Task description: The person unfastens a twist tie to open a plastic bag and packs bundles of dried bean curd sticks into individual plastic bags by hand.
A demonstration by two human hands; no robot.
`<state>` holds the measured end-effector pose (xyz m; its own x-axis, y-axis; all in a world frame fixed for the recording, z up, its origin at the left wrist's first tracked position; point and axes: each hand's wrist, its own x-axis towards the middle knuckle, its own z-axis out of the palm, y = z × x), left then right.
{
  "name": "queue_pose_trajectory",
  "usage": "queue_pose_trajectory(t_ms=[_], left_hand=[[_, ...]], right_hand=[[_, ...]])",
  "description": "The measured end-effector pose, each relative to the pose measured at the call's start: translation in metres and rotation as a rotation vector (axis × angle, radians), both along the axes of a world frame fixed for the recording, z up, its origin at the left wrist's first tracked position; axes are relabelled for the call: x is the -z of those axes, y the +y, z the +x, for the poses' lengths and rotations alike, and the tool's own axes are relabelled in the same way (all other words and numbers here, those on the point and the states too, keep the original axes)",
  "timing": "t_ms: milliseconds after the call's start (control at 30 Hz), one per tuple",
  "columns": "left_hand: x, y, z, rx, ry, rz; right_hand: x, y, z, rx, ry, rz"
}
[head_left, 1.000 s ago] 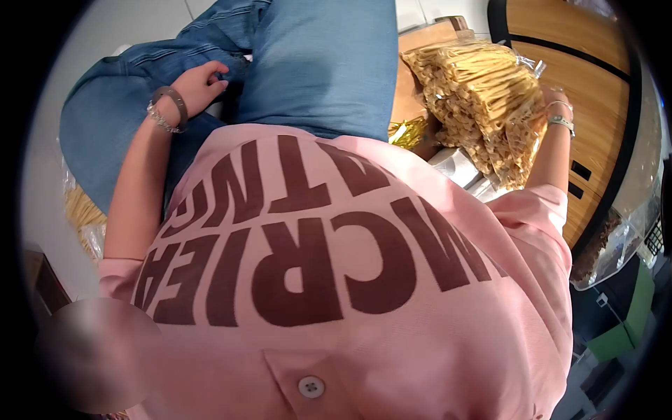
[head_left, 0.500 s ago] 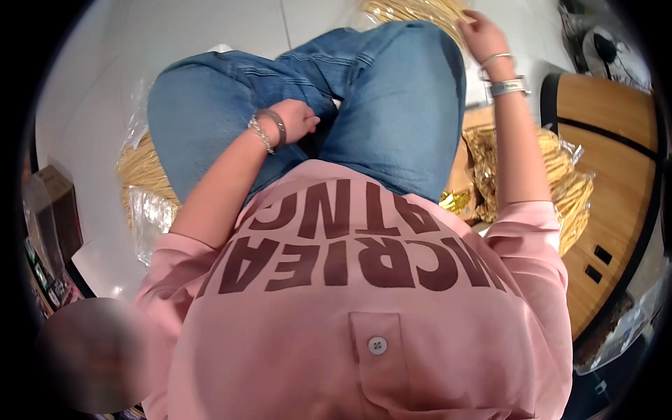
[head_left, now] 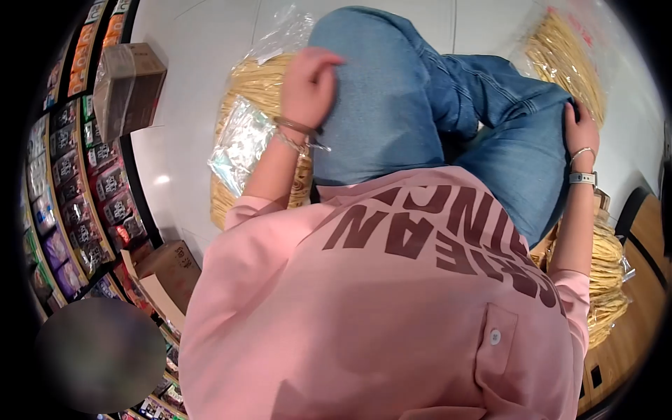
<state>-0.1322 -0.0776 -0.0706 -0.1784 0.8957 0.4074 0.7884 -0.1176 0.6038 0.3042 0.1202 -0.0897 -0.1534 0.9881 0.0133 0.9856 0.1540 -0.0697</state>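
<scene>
My left hand [head_left: 308, 87] is over the outer side of my left knee, beside a clear bag of long yellow strands [head_left: 260, 80]. Its fingers are loosely bent and apart, with nothing visible between them. On my right knee rests my right hand [head_left: 582, 129], fingers lying on the jeans [head_left: 385, 105], holding nothing. Just beyond it is another clear bag of yellow strands [head_left: 563, 59]. More bagged yellow bundles [head_left: 605, 283] lie beside my right forearm, which partly hides them.
Shelves of packaged goods [head_left: 73, 189] line the left side. A taped carton [head_left: 129, 91] stands near them, with an open cardboard box [head_left: 171, 273] lower down. A wooden surface with black edging [head_left: 640, 245] is at the right. Pale floor tiles [head_left: 189, 42] surround my legs.
The view has swung left, bringing the shelves and cartons in. My left hand has moved from my lap to my left knee. My right hand has left the far bag and come onto my right knee.
</scene>
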Motion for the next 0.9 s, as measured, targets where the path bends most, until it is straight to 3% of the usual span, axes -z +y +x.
queue_pose_trajectory(t_ms=[67,200,233,300,333,400,500,600,900], left_hand=[[0.033,-0.022,-0.053,-0.34,0.079,-0.061],[0.104,-0.078,-0.112,-0.774,0.379,-0.328],[0.119,-0.094,-0.118,-0.896,0.378,-0.444],[0.139,-0.12,-0.118,-1.191,0.014,-0.826],[0.156,-0.138,-0.123,-1.163,-0.098,-1.14],[0.184,-0.165,-0.104,-1.256,0.133,-1.021],[0.178,-0.161,-0.1,-1.12,0.158,-1.092],[0.177,-0.161,-0.094,-0.983,0.197,-0.995],[0.179,-0.147,-0.069,-0.928,0.274,-0.67]], right_hand=[[0.0,0.001,-0.001,0.004,-0.011,-0.011],[0.004,0.004,0.002,0.001,-0.016,-0.025],[0.005,0.005,0.004,-0.003,-0.015,-0.026],[0.007,0.007,0.008,-0.007,-0.022,-0.025],[0.008,0.008,0.008,-0.001,-0.03,-0.029],[0.009,0.009,0.008,0.008,-0.047,-0.038],[0.011,0.011,0.01,0.022,-0.039,-0.055],[0.012,0.014,0.011,0.051,-0.054,-0.08],[0.008,0.01,0.007,0.028,-0.053,-0.051]])
